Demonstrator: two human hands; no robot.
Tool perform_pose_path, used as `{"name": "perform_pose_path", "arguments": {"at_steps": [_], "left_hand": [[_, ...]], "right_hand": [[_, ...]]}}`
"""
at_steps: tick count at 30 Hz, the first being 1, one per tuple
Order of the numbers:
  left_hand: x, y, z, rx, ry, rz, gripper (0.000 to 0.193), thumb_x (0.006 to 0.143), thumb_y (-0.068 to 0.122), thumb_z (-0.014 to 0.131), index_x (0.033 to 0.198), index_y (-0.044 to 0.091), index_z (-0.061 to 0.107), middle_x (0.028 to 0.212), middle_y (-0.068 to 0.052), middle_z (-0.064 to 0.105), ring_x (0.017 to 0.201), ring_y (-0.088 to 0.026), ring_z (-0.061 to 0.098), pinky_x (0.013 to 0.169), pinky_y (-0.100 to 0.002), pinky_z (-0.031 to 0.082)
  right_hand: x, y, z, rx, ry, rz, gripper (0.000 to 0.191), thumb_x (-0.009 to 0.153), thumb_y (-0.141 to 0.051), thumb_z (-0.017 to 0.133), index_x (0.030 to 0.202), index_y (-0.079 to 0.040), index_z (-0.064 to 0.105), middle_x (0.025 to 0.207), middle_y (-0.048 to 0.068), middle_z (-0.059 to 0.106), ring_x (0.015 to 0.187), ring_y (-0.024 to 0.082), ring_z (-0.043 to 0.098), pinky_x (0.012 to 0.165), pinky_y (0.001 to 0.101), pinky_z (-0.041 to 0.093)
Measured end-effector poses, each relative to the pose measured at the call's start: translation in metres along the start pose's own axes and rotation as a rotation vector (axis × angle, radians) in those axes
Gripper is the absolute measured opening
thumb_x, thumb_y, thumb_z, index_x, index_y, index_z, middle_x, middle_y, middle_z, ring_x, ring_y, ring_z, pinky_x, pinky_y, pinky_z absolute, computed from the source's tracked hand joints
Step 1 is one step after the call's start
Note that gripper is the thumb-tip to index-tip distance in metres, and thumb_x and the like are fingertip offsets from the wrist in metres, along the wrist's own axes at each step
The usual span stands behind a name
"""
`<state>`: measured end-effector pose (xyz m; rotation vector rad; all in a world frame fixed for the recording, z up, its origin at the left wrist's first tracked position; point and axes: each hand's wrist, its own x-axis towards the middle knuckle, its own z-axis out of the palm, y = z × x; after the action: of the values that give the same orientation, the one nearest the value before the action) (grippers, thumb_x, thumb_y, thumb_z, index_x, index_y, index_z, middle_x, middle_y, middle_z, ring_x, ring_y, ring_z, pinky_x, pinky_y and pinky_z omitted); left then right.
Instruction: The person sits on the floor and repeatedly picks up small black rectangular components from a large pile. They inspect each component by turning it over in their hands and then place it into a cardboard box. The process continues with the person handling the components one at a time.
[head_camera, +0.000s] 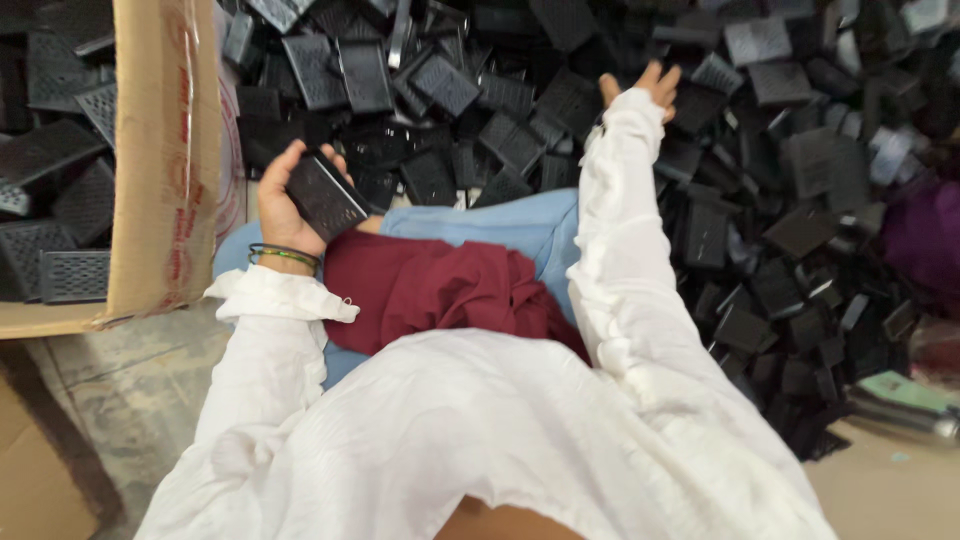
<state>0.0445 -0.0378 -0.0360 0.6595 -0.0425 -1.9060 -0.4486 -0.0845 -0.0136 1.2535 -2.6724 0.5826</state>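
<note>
White sleeves (480, 430) fill the bottom of the view, close to the camera, with a red cloth (440, 285) on the lap just past them. At about ten o'clock the left hand (290, 205) is closed around one black grid piece (325, 195), with the fingers wrapped on its edges, and it holds the piece up near the side of a box (165, 150). Green and black bands (285, 257) sit on that wrist. At about one o'clock the right hand (645, 88) reaches out over the big pile (620, 130) of black pieces; its fingers look spread, and I cannot tell if they touch a piece or hold one. Some pieces (60, 200) already lie inside the box at nine o'clock. The pile runs from twelve o'clock round to three o'clock and is very big. It looks like only a small part is in the box so far, and most of the pieces are left on the floor.
</note>
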Motion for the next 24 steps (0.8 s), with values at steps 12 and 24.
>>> {"name": "perform_pose_path", "arguments": {"at_steps": [12, 24], "left_hand": [[-0.005, -0.016, -0.01, 0.102, 0.117, 0.009, 0.041, 0.096, 0.056, 0.065, 0.108, 0.017, 0.065, 0.102, -0.011, 0.074, 0.095, -0.027, 0.073, 0.083, -0.043, 0.06], [0.003, -0.029, 0.067, 0.237, -0.061, 0.29, 0.072, 0.102, 0.065, 0.03, 0.13, 0.005, 0.058, 0.117, -0.012, 0.07, 0.1, -0.022, 0.069, 0.093, -0.037, 0.058]], "right_hand": [[-0.054, -0.069, -0.035, 0.048, -0.467, -0.048, 0.061, 0.084, -0.047, 0.08, 0.132, -0.018, 0.057, 0.132, 0.013, 0.061, 0.119, 0.035, 0.059, 0.096, 0.0503, 0.049], [-0.244, -0.152, -0.039, 1.383, -0.722, -0.431, 0.054, 0.092, -0.007, 0.079, 0.14, -0.004, 0.054, 0.135, 0.013, 0.062, 0.13, 0.019, 0.059, 0.114, 0.0337, 0.046]]}}
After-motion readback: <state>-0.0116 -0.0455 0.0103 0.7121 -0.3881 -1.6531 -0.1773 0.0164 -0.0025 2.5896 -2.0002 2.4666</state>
